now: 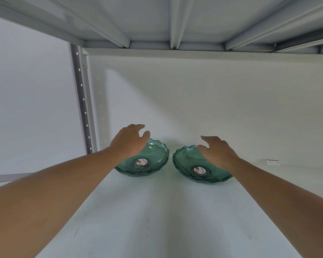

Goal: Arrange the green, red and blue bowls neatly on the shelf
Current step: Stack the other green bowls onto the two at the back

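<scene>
Two see-through green bowls with wavy rims stand side by side on the white shelf board (157,211), near the back wall. Each looks like a small stack and has a red and white sticker inside. My left hand (129,141) hovers over the left green bowl (155,159), fingers spread, holding nothing. Over the right green bowl (183,164) my right hand (217,151) is spread the same way, covering its far right rim. I see no red or blue bowls.
A perforated metal upright (82,101) stands at the shelf's left rear corner. The ribbed underside of the shelf above (175,21) runs close overhead. A small white bracket (272,162) sits on the back wall at right.
</scene>
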